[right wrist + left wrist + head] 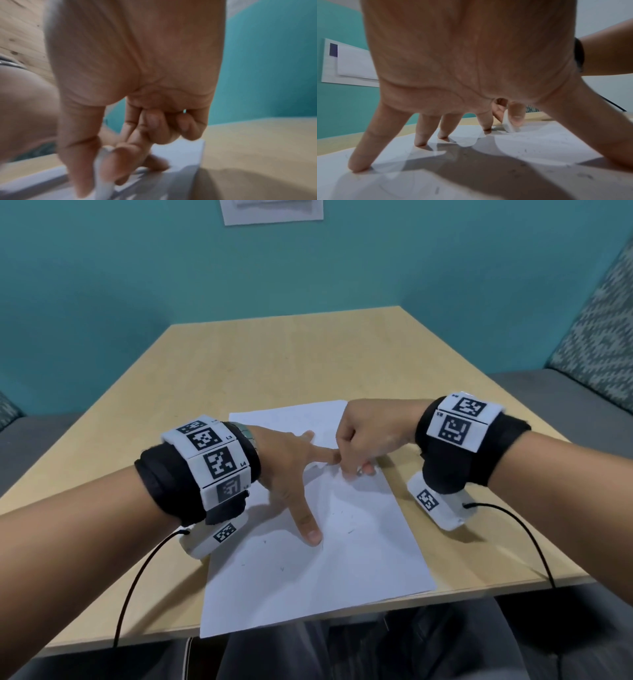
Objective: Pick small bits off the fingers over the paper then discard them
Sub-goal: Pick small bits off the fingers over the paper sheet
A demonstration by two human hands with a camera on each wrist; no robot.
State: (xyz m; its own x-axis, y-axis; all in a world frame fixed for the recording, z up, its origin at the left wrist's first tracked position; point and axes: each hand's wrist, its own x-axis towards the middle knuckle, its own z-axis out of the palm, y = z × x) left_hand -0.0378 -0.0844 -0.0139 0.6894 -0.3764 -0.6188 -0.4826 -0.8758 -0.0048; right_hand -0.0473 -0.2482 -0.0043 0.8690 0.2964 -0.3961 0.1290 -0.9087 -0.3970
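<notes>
A white paper sheet (pixel 363 556) lies on the wooden table (pixel 274 364) in front of me. My left hand (pixel 298 477) stands spread on it, straight fingertips (pixel 359 166) and thumb pressing the sheet. My right hand (pixel 358 463) pinches a small white eraser (pixel 509 123) between thumb and fingers, its lower end on the paper just right of the left index fingertip. In the blurred right wrist view the eraser (pixel 102 174) sits against the thumb (pixel 77 155). Small dark bits (pixel 350 531) lie scattered on the sheet, and the left wrist view shows the bits (pixel 524 150) under the palm.
The paper's near edge overhangs the table front above my lap (pixel 308 655). Black cables (pixel 130 587) run from both wrist cameras over the table edge. Grey bench seats (pixel 555 395) flank the table. A white sheet (pixel 272 210) hangs on the teal wall.
</notes>
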